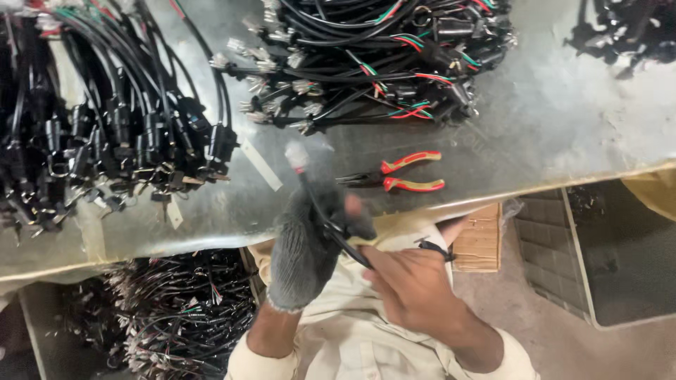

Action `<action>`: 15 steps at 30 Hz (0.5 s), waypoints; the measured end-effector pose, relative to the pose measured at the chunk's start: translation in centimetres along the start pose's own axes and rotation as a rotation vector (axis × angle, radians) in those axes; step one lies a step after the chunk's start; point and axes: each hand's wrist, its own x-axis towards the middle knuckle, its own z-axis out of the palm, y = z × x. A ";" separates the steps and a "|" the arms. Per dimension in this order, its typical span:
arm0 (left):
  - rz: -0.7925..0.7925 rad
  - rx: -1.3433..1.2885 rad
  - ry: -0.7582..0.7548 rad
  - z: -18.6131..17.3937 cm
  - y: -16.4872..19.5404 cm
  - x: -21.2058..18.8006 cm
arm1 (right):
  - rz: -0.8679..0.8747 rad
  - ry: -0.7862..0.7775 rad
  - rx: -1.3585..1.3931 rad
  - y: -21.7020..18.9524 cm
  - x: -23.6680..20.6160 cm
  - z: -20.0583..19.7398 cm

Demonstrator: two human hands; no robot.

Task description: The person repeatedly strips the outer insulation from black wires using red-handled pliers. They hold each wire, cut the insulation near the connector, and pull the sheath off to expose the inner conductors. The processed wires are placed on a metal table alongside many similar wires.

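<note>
while a grey knitted glove covers it, the left hand closes its grip around a black cable, pinching it in a fist just below the edge of the metal surface. the cable rises out of the fist to a pale connector at its tip, which shows blurred over the surface. the bare right hand sits just beside the glove, its grip pressed together on the lower run of the same cable, fingers curled over it above the person's cream shirt. red-and-yellow-handled pliers lie on the surface, near the connector and apart from both hands. a heap of black cables with red and green wires lies at the far side of the surface, and another bundle of black cables sprawls at the left. under the surface's edge at lower left, more wires fill a bin. a cardboard box stands on the floor at the right.
</note>
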 end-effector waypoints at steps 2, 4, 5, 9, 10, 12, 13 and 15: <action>-0.027 -0.216 -0.032 0.6 1.0 -0.2 | 0.052 0.009 -0.069 0.4 0.9 1.6; 0.073 0.055 -0.102 1.2 1.5 -0.4 | 0.102 0.017 -0.070 0.5 2.2 2.1; 0.088 0.173 -0.103 1.5 1.6 -0.5 | 0.131 0.020 -0.040 0.5 2.9 1.8; 0.093 0.277 0.082 2.3 1.7 -0.8 | 0.077 0.035 -0.326 0.7 5.1 -1.3; 0.032 0.128 0.085 2.7 1.6 -1.0 | 0.122 0.093 -0.247 0.4 5.3 -2.1; -0.067 -0.179 0.096 3.9 1.1 -1.1 | 0.187 0.207 -0.098 -0.4 5.9 -3.5; -0.029 -0.007 0.067 4.8 0.7 -1.3 | 0.233 0.275 0.091 -1.1 6.2 -3.8; 0.131 0.311 -0.111 6.6 -0.2 -1.7 | 0.325 0.431 0.472 -3.1 6.7 -4.5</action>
